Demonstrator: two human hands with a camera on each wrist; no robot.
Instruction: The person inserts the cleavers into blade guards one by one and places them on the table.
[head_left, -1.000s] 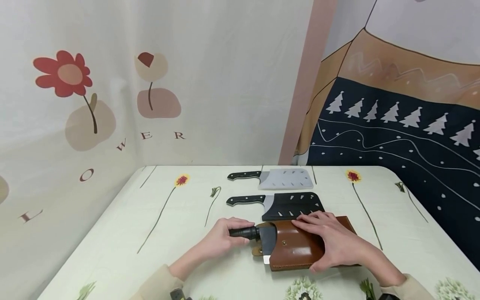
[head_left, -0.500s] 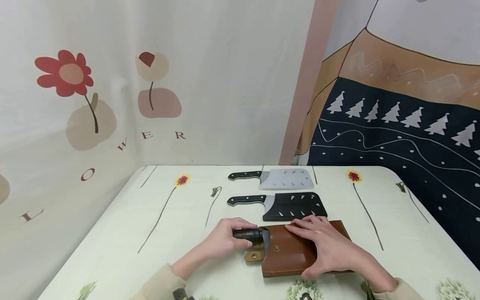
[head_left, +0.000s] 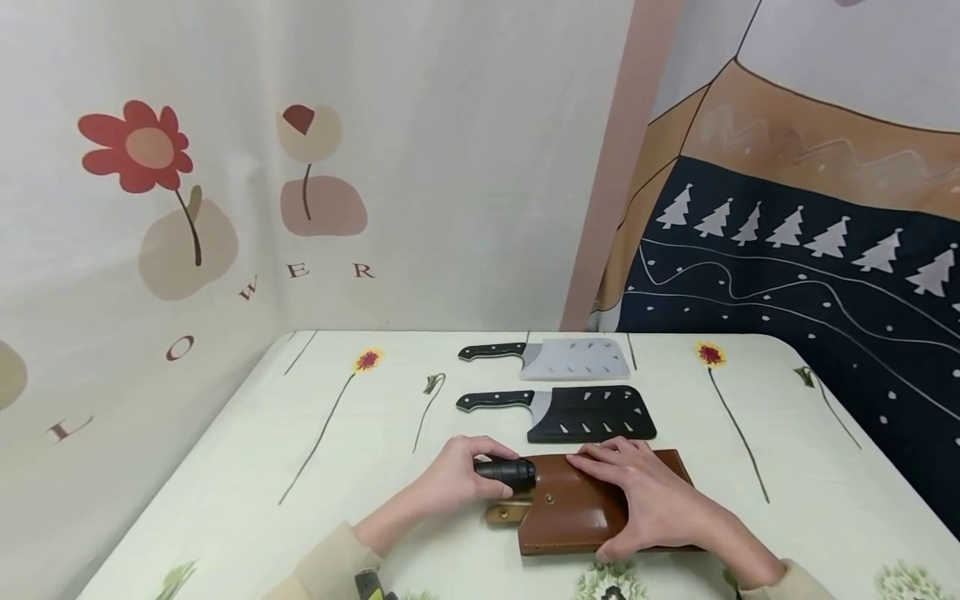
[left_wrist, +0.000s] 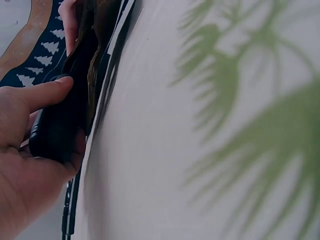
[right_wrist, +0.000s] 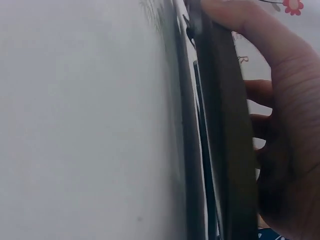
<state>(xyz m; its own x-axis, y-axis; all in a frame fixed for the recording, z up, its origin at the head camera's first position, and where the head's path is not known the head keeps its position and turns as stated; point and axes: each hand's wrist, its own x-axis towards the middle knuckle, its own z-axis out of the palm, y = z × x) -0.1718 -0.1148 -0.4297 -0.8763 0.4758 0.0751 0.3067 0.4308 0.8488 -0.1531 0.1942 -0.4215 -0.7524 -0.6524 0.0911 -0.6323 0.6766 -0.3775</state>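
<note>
My left hand (head_left: 456,473) grips the black handle (head_left: 507,474) of a knife. In the left wrist view the thumb lies along this handle (left_wrist: 59,117) with fingers beneath it. The blade is hidden inside a brown leather sheath (head_left: 564,498), which lies on the table. My right hand (head_left: 654,493) spans and holds the sheath, thumb at its near edge and fingers at its far edge. The right wrist view has the sheath's edge (right_wrist: 235,150) seen side-on beside the hand. A tan strap with a snap stud (head_left: 504,513) sticks out at the sheath's mouth.
Behind the sheath lies a cleaver in a black blade guard (head_left: 592,414). Farther back is another cleaver in a whitish blade guard (head_left: 576,359). Both black handles point left. A flower-print cloth covers the table (head_left: 360,442), and printed curtains (head_left: 465,167) stand behind it.
The left hand has pushed the knife into the sheath until the blade is out of sight. The sheath and the right hand have shifted slightly left and toward me.
</note>
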